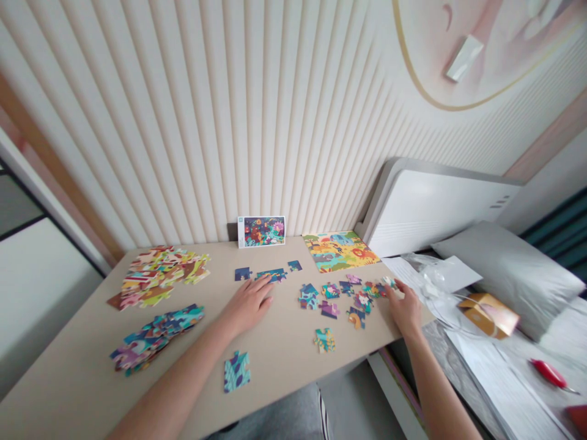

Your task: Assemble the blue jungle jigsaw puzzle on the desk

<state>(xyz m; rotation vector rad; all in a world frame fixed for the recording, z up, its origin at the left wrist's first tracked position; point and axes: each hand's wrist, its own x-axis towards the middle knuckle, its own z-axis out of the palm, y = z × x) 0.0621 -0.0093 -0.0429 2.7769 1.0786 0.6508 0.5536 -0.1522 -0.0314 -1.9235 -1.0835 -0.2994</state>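
Observation:
My left hand [250, 302] lies flat on the beige table [284, 357], fingers stretched out, fingertips touching a dark blue jigsaw section [271, 275]. My right hand [404, 305] rests near the table's right edge, its fingers curled on a loose piece [389, 282] at the end of a scatter of colourful pieces [342, 296]. A reference picture card [261, 231] leans against the ribbed wall. More loose pieces lie nearby: one blue [243, 274], one small [295, 265], one leafy teal [236, 371], one yellow-green [324, 340].
A finished yellow animal puzzle [340, 250] lies at the back right. Two heaps of pieces sit at the left, one pastel [158, 275] and one dark [153, 337]. Right of the table is a bed with a white headboard [435, 208], pillow [513, 275], plastic bag [435, 287], orange box [488, 313] and red tool [548, 374].

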